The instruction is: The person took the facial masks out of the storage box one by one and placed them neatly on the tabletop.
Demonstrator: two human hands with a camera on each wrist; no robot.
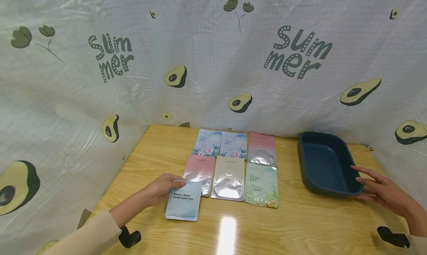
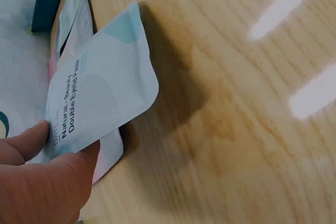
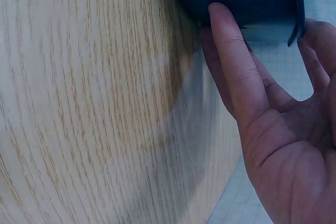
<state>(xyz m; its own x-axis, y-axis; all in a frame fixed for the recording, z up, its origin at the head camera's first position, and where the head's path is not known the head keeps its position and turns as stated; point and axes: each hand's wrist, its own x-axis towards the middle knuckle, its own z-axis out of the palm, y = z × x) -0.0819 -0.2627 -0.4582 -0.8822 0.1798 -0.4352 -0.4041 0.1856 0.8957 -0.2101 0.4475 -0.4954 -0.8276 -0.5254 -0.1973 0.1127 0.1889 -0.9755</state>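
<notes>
My left hand (image 1: 165, 186) pinches the top edge of a pale blue sachet (image 1: 183, 205) printed "Double Eyelid Paste". The left wrist view shows this sachet (image 2: 105, 74) tilted above the wood, casting a shadow, with the thumb on its printed face. In the head view it overlaps the lower left of a pink and silver sachet (image 1: 200, 169). Over at the right, my right hand (image 1: 383, 188) touches the near right corner of a dark blue basin (image 1: 328, 162). Its fingers are mostly straight against the basin's outer wall (image 3: 247, 3) and rim.
Sachets lie in two rows on the wooden table (image 1: 287, 229): two blue floral ones (image 1: 207, 143), another pink one (image 1: 262, 147), a cream and silver one (image 1: 228, 177) and a green one (image 1: 261, 186). An avocado-print sheet (image 1: 207, 62) hangs behind the table and along its sides.
</notes>
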